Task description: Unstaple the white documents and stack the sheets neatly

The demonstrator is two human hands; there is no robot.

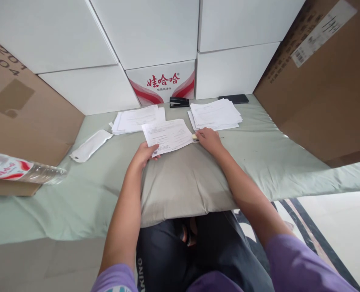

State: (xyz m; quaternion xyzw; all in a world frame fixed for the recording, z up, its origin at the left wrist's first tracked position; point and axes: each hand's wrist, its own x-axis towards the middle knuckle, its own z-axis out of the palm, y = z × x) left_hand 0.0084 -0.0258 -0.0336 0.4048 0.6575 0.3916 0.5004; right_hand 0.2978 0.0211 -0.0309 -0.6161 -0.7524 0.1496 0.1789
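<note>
A printed sheet of paper [168, 136], perhaps with others beneath it, is pinched by its lower left corner in my left hand [146, 154], thumb on top. At the sheet's right edge, my right hand [209, 140] is closed on a small pale-yellow object [194, 137]; its kind cannot be made out, as the fingers cover most of it. Behind the sheet lies a left stack of papers [137, 118]. A right stack of papers [215, 113] lies just beyond my right hand. Between the stacks, farther back, is a black stapler [179, 102].
White boxes [161, 32] form a wall behind the green cloth surface [259, 150]. Cardboard boxes stand left [24, 105] and right [322, 89]. A black phone [233, 99] lies at the back, a white pouch [91, 146] on the left, near a water bottle [22, 168].
</note>
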